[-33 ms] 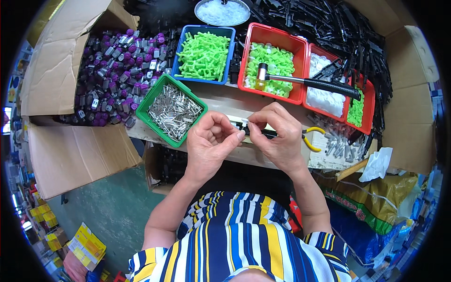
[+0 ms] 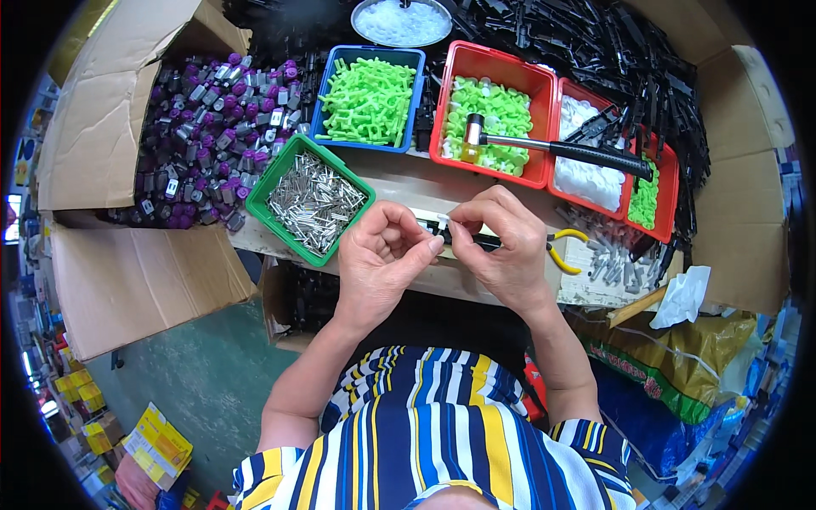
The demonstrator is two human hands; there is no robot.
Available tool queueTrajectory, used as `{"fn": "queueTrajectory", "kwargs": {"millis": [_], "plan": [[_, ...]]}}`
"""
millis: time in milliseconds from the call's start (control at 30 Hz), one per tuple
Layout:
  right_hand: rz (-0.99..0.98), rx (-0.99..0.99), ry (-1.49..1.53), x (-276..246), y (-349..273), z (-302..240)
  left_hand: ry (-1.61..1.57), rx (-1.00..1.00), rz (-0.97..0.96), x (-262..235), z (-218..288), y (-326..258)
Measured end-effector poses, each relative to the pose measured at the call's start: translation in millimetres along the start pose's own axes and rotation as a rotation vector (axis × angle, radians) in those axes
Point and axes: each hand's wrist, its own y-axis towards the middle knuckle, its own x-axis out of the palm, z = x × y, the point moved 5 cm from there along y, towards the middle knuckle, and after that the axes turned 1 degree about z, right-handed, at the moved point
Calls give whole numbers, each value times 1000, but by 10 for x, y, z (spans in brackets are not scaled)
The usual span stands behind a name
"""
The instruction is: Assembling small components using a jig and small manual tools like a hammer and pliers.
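My left hand and my right hand meet fingertip to fingertip over the bench edge. Both pinch a small white part between thumb and forefinger. A narrow black piece lies under my right hand; whether it joins the white part I cannot tell. Just left of my left hand stands a green tray filled with short metal pins.
Behind the hands stand a blue tray of green plastic parts and red trays of green and white parts. A hammer lies across the red trays. Purple-capped parts fill a cardboard box; yellow-handled pliers lie right, black parts behind.
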Motion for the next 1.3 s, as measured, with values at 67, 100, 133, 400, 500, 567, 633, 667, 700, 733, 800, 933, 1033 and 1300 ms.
{"fn": "queueTrajectory", "kwargs": {"millis": [67,100,133,400,500,567,633,667,700,733,800,933,1033,1300], "plan": [[-3,-21,-15,-13,-15,2,15,-3,-9,11,-10,2],[-1,-19,-15,-15,-22,4,12,-2,-8,14,-14,1],[3,-27,-39,-13,-29,-3,8,-2,-6,16,-19,1],[8,-183,-196,-2,-81,-110,-5,-20,-7,16,-63,-21],[-31,-166,-165,34,-114,-58,255,39,-37,-25,-22,-49],[-57,-156,-139,77,-146,-11,507,98,-54,-55,-1,-55],[-70,-155,-137,123,-172,39,923,468,-88,-1,115,-64],[-78,-154,-136,139,-179,53,921,466,-85,-23,98,-56],[-83,-154,-136,146,-182,57,1010,526,-90,-23,86,-63],[-96,-136,-138,157,-179,70,1101,586,-94,-18,81,-68],[-114,-119,-140,180,-184,95,1134,613,-87,-32,82,-44],[-132,-103,-154,217,-195,149,1174,643,-106,-52,61,-11],[-129,-98,-175,203,-191,155,1176,640,-99,-46,61,-3],[-161,-70,-205,169,-192,223,1178,753,-1,-105,20,-98]]}}
